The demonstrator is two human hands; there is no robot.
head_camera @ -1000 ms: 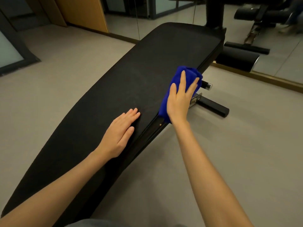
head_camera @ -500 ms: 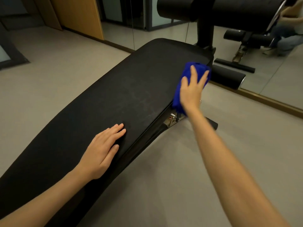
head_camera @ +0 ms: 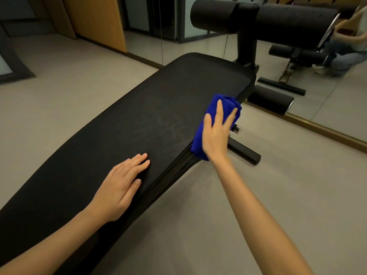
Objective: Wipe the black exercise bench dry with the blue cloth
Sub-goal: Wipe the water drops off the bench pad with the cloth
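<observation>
Grey gym floor (head_camera: 268,195), mirror (head_camera: 333,104) at the back. Right hand (head_camera: 215,133), fingers spread and straight, presses the blue cloth (head_camera: 226,102) on the black exercise bench (head_camera: 149,120) at its right edge. Left hand (head_camera: 119,187) lies flat on the pad, fingers together. Roller pads (head_camera: 297,18) stand beyond.

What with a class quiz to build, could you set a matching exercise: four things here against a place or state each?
Things: 1 left hand; 2 right hand; 3 cloth; 4 foam roller.
States: A raised, past the far end of the bench; B flat on the bench top; C pressing the cloth; D over the bench's side edge.
Pairs: 1-B, 2-C, 3-D, 4-A.
</observation>
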